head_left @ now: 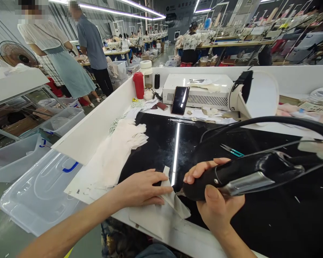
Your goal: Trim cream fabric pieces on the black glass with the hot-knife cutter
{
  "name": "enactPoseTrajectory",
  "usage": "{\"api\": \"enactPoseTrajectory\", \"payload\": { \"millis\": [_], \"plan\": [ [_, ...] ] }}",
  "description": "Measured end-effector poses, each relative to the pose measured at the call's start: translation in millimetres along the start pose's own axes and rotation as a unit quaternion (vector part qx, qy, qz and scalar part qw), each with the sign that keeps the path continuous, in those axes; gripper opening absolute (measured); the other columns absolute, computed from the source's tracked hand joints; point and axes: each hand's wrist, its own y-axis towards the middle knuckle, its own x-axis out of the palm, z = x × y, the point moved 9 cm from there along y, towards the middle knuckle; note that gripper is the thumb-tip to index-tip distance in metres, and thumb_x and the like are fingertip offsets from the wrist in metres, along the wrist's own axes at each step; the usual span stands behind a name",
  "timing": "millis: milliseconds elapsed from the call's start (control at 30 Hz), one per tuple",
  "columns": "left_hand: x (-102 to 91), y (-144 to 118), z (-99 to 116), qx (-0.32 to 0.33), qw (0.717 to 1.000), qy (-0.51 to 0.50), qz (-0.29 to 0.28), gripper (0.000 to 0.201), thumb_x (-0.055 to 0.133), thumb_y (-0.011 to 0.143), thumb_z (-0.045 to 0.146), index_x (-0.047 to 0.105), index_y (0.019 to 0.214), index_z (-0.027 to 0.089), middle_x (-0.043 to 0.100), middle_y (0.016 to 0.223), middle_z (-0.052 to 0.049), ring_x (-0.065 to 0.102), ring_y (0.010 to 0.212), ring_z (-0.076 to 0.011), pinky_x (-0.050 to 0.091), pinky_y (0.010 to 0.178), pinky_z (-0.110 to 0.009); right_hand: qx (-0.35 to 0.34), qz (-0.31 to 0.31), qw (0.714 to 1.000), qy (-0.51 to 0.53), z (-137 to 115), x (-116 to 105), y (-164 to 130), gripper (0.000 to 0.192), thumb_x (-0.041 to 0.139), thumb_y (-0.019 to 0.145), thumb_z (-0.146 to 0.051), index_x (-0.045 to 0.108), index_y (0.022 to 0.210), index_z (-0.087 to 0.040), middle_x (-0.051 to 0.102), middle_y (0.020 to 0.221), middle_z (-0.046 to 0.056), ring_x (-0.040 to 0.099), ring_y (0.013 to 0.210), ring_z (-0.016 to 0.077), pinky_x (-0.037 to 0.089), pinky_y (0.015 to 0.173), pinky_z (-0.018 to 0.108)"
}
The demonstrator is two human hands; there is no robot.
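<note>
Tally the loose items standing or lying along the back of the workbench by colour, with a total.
Red: 1, the red bottle
Black: 2, the thread spool and the phone
White: 2, the jar and the machine box
Teal: 1, the tweezers
Total: 6

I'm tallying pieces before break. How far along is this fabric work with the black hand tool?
Hard to count. In hand: the left hand pins one pale fabric piece to the black table, and the right hand holds the black corded tool with its tip at that piece's edge. A stack of cream pieces lies to the left; whether those are finished or waiting cannot be told.
</note>
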Motion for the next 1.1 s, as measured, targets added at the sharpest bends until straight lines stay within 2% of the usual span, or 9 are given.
{"api": "enactPoseTrajectory", "payload": {
  "millis": [133, 533, 833, 1100],
  "plan": [
    [2.5, -2.3, 3.8, 0.005, 1.000, 0.012, -0.014, 0.048, 0.055, 0.105, 0.052, 0.054, 0.144, 0.023, 0.054, 0.141, -0.019, 0.054, 0.133, -0.0286, 0.048, 0.112, -0.047, 0.000, -0.001, 1.000, -0.009, -0.2, -0.6, -0.2, 0.036, 0.074, 0.094, -0.029, 0.057, 0.125, -0.027, 0.064, 0.087, -0.001, 0.064, 0.071, 0.0161, 0.057, 0.067, 0.035],
    [5.0, -3.7, 7.0, -0.008, 1.000, 0.002, 0.003, 0.048, 0.055, 0.104, 0.052, 0.058, 0.142, 0.022, 0.054, 0.141, -0.021, 0.053, 0.134, -0.0315, 0.048, 0.111, -0.051, -0.003, 0.027, 1.000, -0.015, -0.6, 0.5, 8.1, 0.037, 0.077, 0.089, -0.035, 0.058, 0.119, -0.028, 0.063, 0.083, -0.003, 0.062, 0.066, 0.0160, 0.056, 0.062, 0.034],
    [8.2, -3.7, 6.7, -0.005, 1.000, -0.001, 0.008, 0.048, 0.046, 0.107, 0.054, 0.058, 0.140, 0.022, 0.054, 0.139, -0.021, 0.051, 0.135, -0.0311, 0.048, 0.110, -0.053, 0.003, 0.031, 0.999, -0.034, 7.1, 3.3, 10.1, 0.033, 0.075, 0.091, -0.030, 0.056, 0.118, -0.027, 0.065, 0.082, -0.003, 0.064, 0.064, 0.0162, 0.057, 0.063, 0.037],
    [5.1, -3.2, 7.5, -0.007, 1.000, -0.008, 0.015, 0.047, 0.046, 0.107, 0.054, 0.061, 0.137, 0.021, 0.054, 0.140, -0.022, 0.052, 0.135, -0.0317, 0.048, 0.110, -0.055, -0.019, 0.022, 1.000, -0.005, 9.6, 7.2, 15.1, 0.036, 0.076, 0.090, -0.029, 0.057, 0.120, -0.026, 0.066, 0.084, -0.003, 0.064, 0.066, 0.0150, 0.057, 0.064, 0.034]
  ]
}}
